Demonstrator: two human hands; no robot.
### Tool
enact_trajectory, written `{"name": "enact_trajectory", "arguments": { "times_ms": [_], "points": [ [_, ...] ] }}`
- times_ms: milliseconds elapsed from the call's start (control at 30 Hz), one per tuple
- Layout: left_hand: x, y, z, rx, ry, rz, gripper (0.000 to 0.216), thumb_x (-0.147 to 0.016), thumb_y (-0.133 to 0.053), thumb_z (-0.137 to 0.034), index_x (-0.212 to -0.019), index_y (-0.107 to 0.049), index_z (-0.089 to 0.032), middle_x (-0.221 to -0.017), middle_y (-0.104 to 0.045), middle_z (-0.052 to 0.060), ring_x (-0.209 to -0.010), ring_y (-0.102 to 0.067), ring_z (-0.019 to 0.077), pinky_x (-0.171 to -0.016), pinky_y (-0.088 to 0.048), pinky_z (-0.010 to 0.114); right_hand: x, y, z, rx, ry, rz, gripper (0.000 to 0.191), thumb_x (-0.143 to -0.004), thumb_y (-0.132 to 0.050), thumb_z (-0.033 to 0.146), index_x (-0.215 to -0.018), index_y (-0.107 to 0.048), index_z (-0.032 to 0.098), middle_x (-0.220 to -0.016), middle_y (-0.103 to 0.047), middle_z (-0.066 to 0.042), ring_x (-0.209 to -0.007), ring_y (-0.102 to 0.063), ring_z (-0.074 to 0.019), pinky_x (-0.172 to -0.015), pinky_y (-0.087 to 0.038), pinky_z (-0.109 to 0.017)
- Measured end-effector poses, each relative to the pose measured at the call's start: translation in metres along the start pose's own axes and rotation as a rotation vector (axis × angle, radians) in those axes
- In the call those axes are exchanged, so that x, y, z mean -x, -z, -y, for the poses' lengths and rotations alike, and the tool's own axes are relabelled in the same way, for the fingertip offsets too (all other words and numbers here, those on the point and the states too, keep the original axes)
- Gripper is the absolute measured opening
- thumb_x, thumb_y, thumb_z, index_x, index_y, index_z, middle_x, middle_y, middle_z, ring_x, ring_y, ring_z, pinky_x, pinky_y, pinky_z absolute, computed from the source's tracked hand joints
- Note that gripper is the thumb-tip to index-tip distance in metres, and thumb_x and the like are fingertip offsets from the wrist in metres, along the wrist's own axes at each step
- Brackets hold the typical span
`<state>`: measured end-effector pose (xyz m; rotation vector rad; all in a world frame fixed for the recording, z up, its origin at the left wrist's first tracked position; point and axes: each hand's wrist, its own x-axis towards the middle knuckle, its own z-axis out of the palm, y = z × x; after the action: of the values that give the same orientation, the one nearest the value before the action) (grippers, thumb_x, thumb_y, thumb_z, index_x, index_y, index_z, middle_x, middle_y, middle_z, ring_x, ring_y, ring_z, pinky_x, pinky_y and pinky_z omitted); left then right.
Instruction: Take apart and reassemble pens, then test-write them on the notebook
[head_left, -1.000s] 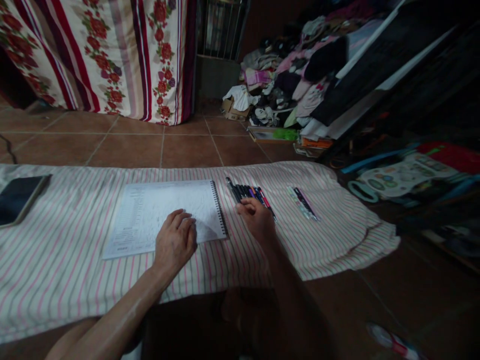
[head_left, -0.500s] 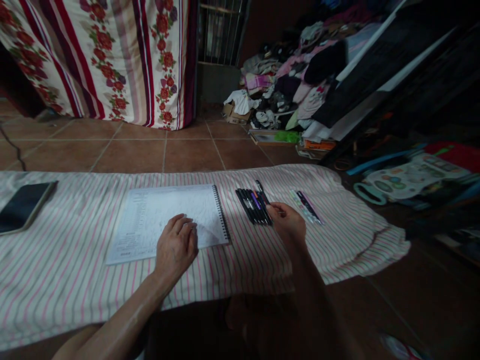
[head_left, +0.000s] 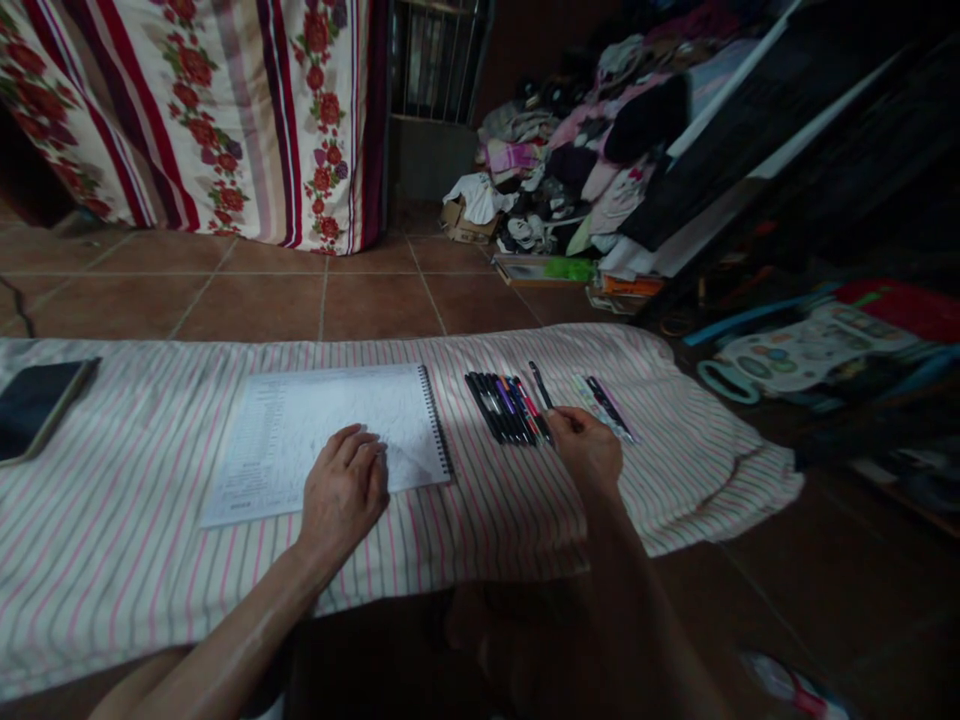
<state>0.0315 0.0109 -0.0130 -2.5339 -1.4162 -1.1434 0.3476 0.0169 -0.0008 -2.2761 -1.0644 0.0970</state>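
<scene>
My right hand [head_left: 586, 445] pinches the near end of a dark pen [head_left: 540, 384], whose far end points away from me. Just left of it, several pens [head_left: 504, 408] lie side by side in a slanted row, mostly black with a purple and a red one among them. To the right of this hand lies a smaller group of pens [head_left: 606, 402], pale and dark, partly behind the fingers. My left hand [head_left: 346, 488] rests with loosely bent fingers on the lower right part of a spiral-bound notebook [head_left: 300, 420]. Writing on its page is too faint to read.
A striped cloth [head_left: 420, 540] covers the low table. At its left end lies a dark-screened tablet or phone [head_left: 39, 408]. Beyond are a tiled floor [head_left: 270, 290], a flowered curtain [head_left: 255, 120] and a heap of clothes [head_left: 570, 150]. A colourful bag-like item [head_left: 795, 350] is at right.
My right hand has shifted slightly right with the dark pen, leaving a gap beside the row, where a red pen now shows. My left hand stays on the notebook. The view has moved a little.
</scene>
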Motion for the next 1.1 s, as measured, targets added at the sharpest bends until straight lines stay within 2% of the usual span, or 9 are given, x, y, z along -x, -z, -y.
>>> {"name": "enact_trajectory", "arguments": {
  "times_ms": [167,700,1100],
  "points": [
    [0.000,-0.001,0.001,0.004,0.000,0.003,0.019,-0.085,-0.049,-0.013,-0.091,-0.066,-0.010,-0.095,-0.067,0.010,-0.105,-0.053,0.0272,-0.090,-0.051,0.045,-0.002,-0.001,-0.002,0.018,-0.032,0.012,0.036,-0.075,-0.054,0.044,-0.095,-0.072,0.021,-0.088,-0.070,-0.007,-0.078,-0.060,-0.0224,-0.069,-0.040,-0.032],
    [0.003,-0.001,0.001,0.026,-0.017,0.000,0.018,-0.085,-0.049,-0.014,-0.094,-0.065,-0.012,-0.096,-0.067,0.010,-0.106,-0.052,0.0273,-0.090,-0.050,0.045,-0.004,-0.009,-0.005,-0.061,0.110,-0.068,0.033,-0.070,-0.054,0.043,-0.085,-0.071,0.019,-0.075,-0.065,-0.005,-0.069,-0.058,-0.0195,-0.066,-0.041,-0.030],
    [0.002,0.000,0.000,0.024,-0.017,-0.001,0.018,-0.085,-0.048,-0.013,-0.094,-0.064,-0.013,-0.096,-0.067,0.009,-0.106,-0.053,0.0277,-0.089,-0.051,0.046,-0.007,-0.013,-0.005,-0.073,0.111,-0.095,0.031,-0.071,-0.054,0.043,-0.084,-0.069,0.020,-0.076,-0.065,-0.005,-0.072,-0.058,-0.0200,-0.067,-0.041,-0.031]
  ]
}}
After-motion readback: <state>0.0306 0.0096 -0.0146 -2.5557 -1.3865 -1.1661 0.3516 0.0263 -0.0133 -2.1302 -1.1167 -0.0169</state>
